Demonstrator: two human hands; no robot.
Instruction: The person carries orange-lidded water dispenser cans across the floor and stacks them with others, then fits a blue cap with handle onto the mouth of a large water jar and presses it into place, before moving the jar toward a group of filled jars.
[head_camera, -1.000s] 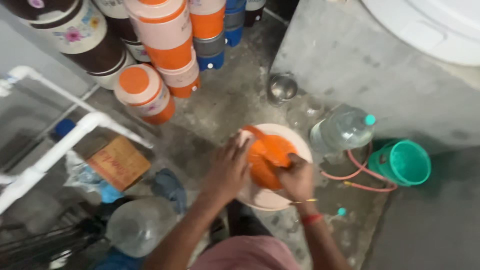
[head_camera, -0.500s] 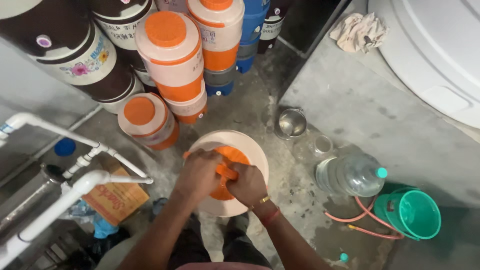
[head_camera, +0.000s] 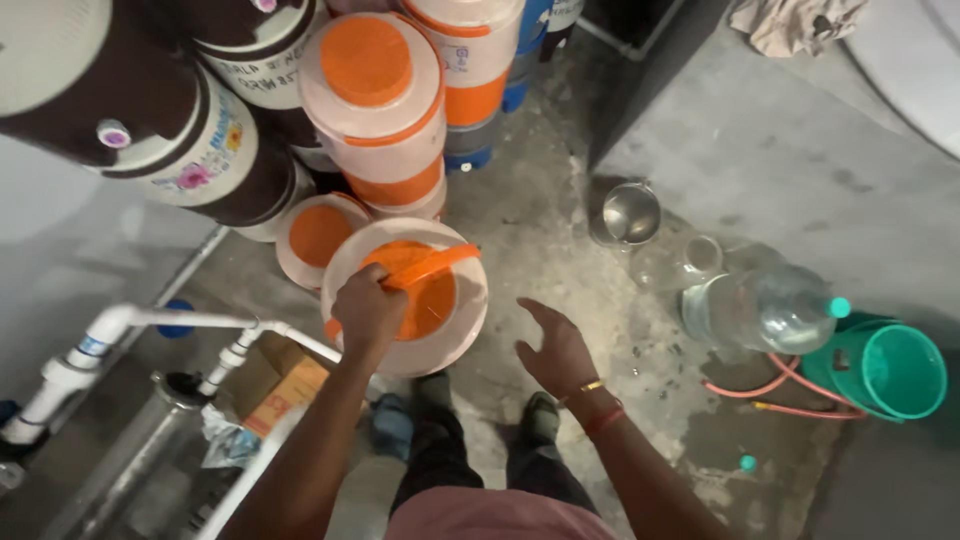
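My left hand (head_camera: 368, 308) grips the orange carry handle (head_camera: 430, 265) of a white jug with an orange lid (head_camera: 455, 330), held up in front of me. My right hand (head_camera: 555, 350) hovers to the right of the jug, fingers spread, holding nothing. It wears bangles at the wrist. My feet show below on the wet concrete floor (head_camera: 560, 230).
Stacked white-and-orange jugs (head_camera: 380, 110) and brown-and-white ones (head_camera: 170, 130) stand at upper left. White pipes (head_camera: 120, 330) run at left over a cardboard box (head_camera: 275, 385). A steel pot (head_camera: 628, 213), clear bottle (head_camera: 765, 310), green bucket (head_camera: 895, 370) and pink hose lie right.
My right hand has let go of the jug lid and moved off to the right, open. My left hand has taken the handle and the jug has risen leftwards.
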